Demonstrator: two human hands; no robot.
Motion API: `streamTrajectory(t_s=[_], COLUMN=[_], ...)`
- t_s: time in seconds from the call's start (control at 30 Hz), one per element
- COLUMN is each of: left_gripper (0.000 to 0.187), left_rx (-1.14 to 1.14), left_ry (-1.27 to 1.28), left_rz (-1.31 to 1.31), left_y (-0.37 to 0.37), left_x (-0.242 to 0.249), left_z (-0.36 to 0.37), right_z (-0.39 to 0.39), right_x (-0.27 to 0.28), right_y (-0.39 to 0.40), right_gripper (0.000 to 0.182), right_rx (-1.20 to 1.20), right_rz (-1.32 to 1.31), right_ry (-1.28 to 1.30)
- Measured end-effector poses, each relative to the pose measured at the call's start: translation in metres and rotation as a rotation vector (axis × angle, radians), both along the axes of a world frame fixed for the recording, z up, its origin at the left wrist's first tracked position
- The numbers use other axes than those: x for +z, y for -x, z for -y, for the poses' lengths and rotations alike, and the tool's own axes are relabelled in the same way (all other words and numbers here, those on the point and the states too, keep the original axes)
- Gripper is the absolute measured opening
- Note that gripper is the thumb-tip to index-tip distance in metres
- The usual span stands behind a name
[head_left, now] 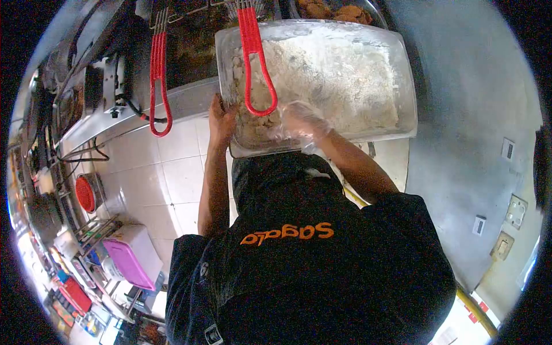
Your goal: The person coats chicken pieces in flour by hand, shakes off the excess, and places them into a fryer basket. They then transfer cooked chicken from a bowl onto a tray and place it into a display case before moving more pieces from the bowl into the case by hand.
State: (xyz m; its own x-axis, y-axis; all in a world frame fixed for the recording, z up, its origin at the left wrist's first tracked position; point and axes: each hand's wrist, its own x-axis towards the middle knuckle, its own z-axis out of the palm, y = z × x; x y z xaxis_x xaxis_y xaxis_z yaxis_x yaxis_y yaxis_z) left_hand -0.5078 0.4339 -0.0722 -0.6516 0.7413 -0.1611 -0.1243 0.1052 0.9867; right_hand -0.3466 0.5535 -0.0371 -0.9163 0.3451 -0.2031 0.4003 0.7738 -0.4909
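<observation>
A large clear tub (407, 92) in front of me holds white flour (345, 80), with coated lumps (253, 123) along its left side. My left hand (222, 118) is at the tub's left wall, its fingers at the rim; what they press on is partly hidden. My right hand (303, 121), in a thin clear plastic glove, is inside the tub at the near side, over the flour beside the lumps. Its fingers are blurred, so their pose is unclear. A red basket handle (249, 75) hangs over the tub between my hands.
Left of the tub, a second red handle (159, 86) sticks out past the fryer's metal edge (190, 95). Browned food in a bowl (351, 12) lies behind the tub. A red container (85, 193) and a pink-lidded box (129, 261) are at the left. A grey wall (460, 115) rises at the right.
</observation>
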Motion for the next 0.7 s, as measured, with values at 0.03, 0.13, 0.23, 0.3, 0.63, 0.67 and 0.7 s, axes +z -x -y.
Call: streamTrajectory(t_s=[0.03,0.13,0.23,0.3,0.63,0.67,0.7], left_gripper=[0.03,0.027,0.024,0.022,0.024,0.024,0.024], left_rx=[0.001,0.011,0.05,0.019,-0.004,-0.005,-0.012], left_ry=[0.001,0.151,-0.106,0.034,-0.035,-0.033,-0.028], left_rz=[0.0,-0.17,0.11,-0.102,-0.061,-0.002,0.058], left_y=[0.0,-0.002,-0.004,0.0,0.009,0.01,0.01], left_x=[0.001,0.006,0.008,0.004,-0.016,-0.013,-0.01], left_z=[0.0,0.001,-0.002,0.0,-0.001,-0.002,-0.003], right_z=[-0.001,0.004,0.012,0.017,-0.063,-0.074,-0.078], right_x=[-0.02,-0.053,-0.056,-0.049,-0.001,-0.005,-0.005], right_y=[0.0,0.003,-0.001,-0.006,-0.028,-0.029,-0.029], right_gripper=[0.055,0.025,0.023,0.021,0.033,0.034,0.036], right_rx=[0.047,0.156,0.116,0.083,0.333,-0.047,-0.452], right_rz=[0.059,0.198,0.199,0.188,-0.189,-0.186,-0.164], right_ry=[-0.046,-0.185,-0.238,-0.242,-0.125,0.494,1.104])
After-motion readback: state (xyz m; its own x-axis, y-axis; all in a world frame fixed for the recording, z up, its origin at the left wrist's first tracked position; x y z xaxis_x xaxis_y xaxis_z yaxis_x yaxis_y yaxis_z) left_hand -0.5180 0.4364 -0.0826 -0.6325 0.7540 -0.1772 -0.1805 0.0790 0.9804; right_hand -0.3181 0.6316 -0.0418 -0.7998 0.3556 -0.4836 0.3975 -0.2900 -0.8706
